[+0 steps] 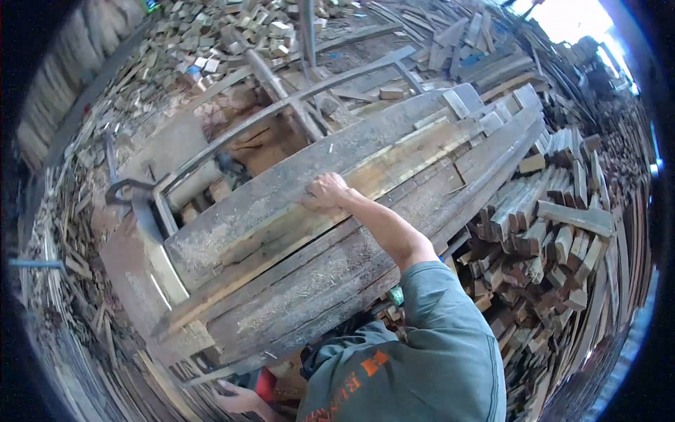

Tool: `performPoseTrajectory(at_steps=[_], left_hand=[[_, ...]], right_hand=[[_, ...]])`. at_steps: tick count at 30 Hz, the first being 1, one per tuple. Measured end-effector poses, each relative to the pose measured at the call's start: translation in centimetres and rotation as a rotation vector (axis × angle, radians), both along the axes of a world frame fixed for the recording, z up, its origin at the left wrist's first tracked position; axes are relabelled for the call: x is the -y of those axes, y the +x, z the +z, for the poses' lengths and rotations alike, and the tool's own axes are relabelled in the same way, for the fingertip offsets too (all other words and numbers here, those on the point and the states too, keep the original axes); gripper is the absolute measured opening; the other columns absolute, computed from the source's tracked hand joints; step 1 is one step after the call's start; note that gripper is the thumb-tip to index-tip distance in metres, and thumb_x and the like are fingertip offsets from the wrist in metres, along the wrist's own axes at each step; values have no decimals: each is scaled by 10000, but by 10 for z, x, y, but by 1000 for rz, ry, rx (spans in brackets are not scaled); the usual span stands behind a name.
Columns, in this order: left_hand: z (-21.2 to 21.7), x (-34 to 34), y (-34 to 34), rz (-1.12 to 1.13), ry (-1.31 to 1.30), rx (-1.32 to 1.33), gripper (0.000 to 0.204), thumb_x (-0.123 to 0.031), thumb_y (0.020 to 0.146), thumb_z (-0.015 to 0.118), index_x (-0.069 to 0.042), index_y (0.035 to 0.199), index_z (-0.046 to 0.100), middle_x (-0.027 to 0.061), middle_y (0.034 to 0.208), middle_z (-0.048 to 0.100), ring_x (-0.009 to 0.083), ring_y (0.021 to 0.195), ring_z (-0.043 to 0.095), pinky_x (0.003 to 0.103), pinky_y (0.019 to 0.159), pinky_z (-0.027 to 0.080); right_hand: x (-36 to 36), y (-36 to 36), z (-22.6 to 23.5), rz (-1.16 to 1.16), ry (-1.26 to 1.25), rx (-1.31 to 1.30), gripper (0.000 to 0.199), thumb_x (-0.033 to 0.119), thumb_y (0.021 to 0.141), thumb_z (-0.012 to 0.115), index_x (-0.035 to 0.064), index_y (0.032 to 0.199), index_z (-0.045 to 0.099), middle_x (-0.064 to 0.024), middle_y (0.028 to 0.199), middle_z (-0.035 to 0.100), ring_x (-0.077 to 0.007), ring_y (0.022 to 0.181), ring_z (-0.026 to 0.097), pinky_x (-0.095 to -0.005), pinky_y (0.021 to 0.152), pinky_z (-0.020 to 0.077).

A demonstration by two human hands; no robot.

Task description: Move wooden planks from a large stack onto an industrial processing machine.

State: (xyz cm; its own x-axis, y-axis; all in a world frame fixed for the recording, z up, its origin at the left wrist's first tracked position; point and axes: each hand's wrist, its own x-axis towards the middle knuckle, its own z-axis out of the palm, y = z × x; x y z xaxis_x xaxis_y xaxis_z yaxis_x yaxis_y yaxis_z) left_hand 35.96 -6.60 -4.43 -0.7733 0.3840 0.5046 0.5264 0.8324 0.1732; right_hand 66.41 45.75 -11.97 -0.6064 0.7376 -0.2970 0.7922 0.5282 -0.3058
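My right hand (327, 193) reaches across a bench of worn boards. Its curled fingers grip the far edge of a long, yellowish-brown wooden plank (401, 162), which lies diagonally along the bench. Low in the view, past the bench's near edge, is my left hand (240, 399). Its fingers look bent beside a red object (266, 385) and a dark shape; what they hold is not clear. Sawdust and shavings lie over the bench boards (309, 271).
A metal frame (239, 130) runs along the bench's far side. Stacked timber offcuts (548, 218) stand close on the right. A heap of small wood blocks (232, 42) covers the ground at the back, and loose strips (91, 330) lie at the left.
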Motion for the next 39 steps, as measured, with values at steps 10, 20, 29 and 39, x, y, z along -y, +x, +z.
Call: performPoseTrajectory(at_steps=[10,20,29,39], left_hand=[[-5,0,5,-17,102,-25,335,-258,885,711,-3,1097,658,175,1014,669,356,946,617,457,862,461],[-2,18,8,-39,196,55,402,-296,906,683,-24,1190,600,166,1111,629,375,1068,557,490,989,377],[-16,56,32,-43,246,70,734,-319,905,660,30,1456,323,257,1454,373,485,1368,314,558,1120,274],[-42,70,31,-82,248,133,789,-423,903,608,49,1462,311,314,1481,313,469,1351,341,535,1122,271]], right_hand=[[20,11,-7,-15,221,-112,485,509,920,553,64,865,737,-196,886,693,-393,926,641,-498,850,473],[96,-21,-19,-14,545,-96,592,418,924,586,70,1391,488,-233,1474,426,-477,1365,353,-606,1115,274],[153,-30,-35,-207,487,-170,596,496,968,487,122,1433,496,-225,1533,353,-469,1422,271,-611,1157,168],[158,-35,-32,-241,538,-174,507,425,941,534,158,1370,576,-168,1482,436,-412,1389,344,-554,1160,209]])
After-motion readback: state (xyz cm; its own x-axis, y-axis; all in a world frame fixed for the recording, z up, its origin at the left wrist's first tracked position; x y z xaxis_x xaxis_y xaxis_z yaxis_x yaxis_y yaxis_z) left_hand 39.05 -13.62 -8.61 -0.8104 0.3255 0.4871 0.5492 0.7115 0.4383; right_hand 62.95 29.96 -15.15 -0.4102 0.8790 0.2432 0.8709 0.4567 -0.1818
